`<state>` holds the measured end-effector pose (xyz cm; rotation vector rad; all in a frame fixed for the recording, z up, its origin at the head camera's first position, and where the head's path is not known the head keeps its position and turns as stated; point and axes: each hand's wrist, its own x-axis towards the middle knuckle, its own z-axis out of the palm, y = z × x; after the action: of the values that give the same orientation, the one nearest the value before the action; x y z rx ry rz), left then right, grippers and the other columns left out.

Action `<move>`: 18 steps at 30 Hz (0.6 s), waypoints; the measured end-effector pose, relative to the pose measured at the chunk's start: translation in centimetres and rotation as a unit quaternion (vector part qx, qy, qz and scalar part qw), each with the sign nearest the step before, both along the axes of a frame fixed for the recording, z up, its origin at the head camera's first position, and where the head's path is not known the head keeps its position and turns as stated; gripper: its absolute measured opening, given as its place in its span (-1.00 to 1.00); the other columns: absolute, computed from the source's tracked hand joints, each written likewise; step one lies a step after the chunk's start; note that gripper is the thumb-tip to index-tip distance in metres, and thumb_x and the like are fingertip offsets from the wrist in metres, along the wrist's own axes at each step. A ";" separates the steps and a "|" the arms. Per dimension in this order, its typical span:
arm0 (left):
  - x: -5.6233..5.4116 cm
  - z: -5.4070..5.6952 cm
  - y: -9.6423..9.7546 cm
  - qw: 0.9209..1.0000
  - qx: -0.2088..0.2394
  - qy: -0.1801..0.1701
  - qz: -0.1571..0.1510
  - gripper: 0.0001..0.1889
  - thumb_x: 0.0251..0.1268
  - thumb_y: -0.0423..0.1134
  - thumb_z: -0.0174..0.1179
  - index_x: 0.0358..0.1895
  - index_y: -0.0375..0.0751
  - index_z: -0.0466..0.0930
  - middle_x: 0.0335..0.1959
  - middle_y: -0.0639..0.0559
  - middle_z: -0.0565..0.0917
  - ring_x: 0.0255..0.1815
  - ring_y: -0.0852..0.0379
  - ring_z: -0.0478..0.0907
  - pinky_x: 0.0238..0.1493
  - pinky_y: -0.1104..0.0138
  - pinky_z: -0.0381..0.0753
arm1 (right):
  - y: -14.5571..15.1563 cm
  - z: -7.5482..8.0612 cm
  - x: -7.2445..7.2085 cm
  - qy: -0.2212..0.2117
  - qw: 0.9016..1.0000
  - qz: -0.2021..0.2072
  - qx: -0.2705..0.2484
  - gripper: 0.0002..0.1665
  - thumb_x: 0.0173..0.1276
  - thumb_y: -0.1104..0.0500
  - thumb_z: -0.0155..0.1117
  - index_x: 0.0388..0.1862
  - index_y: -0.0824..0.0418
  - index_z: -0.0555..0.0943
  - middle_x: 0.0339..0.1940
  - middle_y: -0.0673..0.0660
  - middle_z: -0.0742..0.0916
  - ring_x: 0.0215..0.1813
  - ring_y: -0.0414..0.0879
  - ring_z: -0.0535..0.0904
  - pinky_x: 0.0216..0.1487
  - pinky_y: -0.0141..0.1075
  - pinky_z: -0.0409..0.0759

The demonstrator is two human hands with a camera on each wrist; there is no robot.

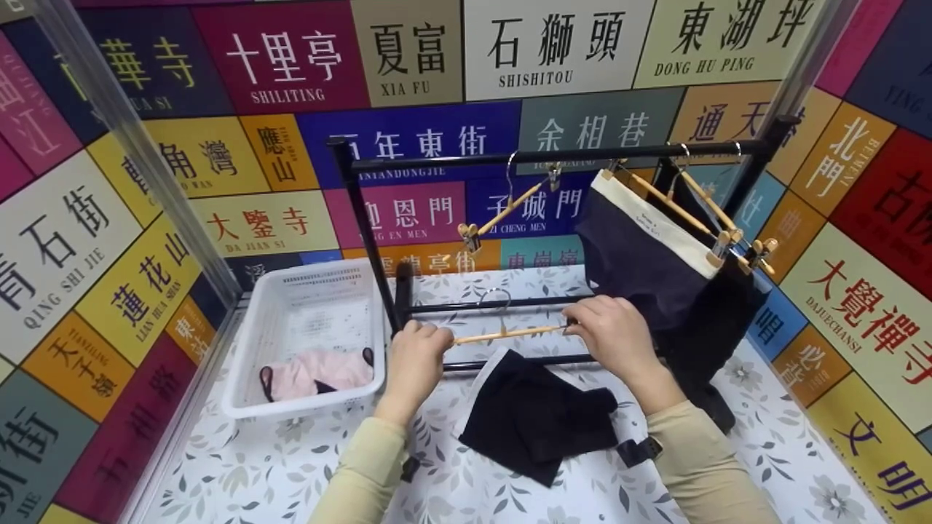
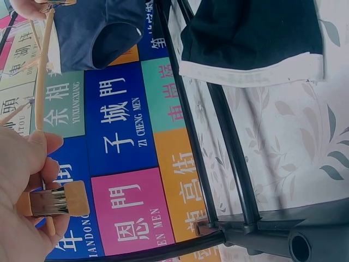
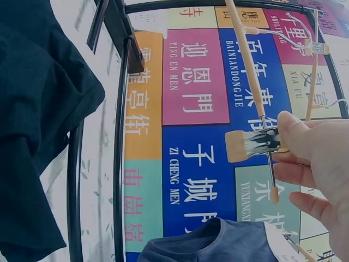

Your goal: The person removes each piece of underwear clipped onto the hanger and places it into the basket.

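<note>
A wooden clip hanger [image 1: 502, 334] is held level between my two hands, its metal hook upward. My left hand [image 1: 416, 364] pinches its left end; in the left wrist view thumb and fingers grip the bar beside a metal-and-wood clip [image 2: 76, 199]. At the other end, my right hand [image 1: 619, 338] pinches the second clip [image 3: 245, 146], thumb against fingers. No cloth shows in either clip. Below the hanger, black shorts [image 1: 535, 422] with a white waistband lie on the patterned table, touched by neither hand.
A black rack [image 1: 444, 161] stands behind my hands. From it hang another wooden hanger [image 1: 502, 207] and, at right, a navy garment [image 1: 633, 240] with a white waistband, beside darker clothing. At left, a white plastic basket [image 1: 306, 407] holds a pink garment [image 1: 320, 372].
</note>
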<state>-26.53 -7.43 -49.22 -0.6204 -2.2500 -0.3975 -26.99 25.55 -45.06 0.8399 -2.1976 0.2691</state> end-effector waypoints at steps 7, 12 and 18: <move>0.1 0.1 0.0 1.000 -0.001 -0.012 0.001 -0.90 0.12 -0.27 0.35 -0.43 -0.05 0.60 -0.53 0.06 0.61 -0.40 -0.04 0.46 -0.51 0.14 0.38 | 0.0 -0.1 0.2 0.000 1.000 0.006 -0.003 -0.57 -0.05 0.17 0.61 -0.15 0.20 0.72 -0.24 0.12 0.75 -0.22 0.13 0.65 -0.25 0.07 0.55; 0.3 0.2 -0.1 1.000 -0.006 -0.017 -0.001 -0.90 0.11 -0.28 0.35 -0.42 -0.05 0.60 -0.52 0.07 0.61 -0.40 -0.05 0.47 -0.50 0.13 0.38 | 0.1 -0.2 0.4 -0.010 1.000 0.002 0.002 -0.59 -0.03 0.15 0.63 -0.16 0.17 0.73 -0.22 0.10 0.75 -0.22 0.12 0.65 -0.22 0.07 0.56; 0.4 0.1 0.0 1.000 -0.004 -0.012 -0.004 -0.90 0.10 -0.28 0.36 -0.41 -0.05 0.60 -0.53 0.07 0.61 -0.40 -0.05 0.46 -0.51 0.12 0.38 | 0.1 -0.6 0.6 -0.026 1.000 -0.011 0.006 -0.60 0.06 0.12 0.59 -0.10 0.13 0.72 -0.19 0.07 0.74 -0.18 0.10 0.65 -0.18 0.05 0.58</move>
<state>-26.10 -7.46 -49.15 -0.6312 -2.2737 -0.4020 -26.39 25.65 -45.65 0.8224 -2.2572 0.2696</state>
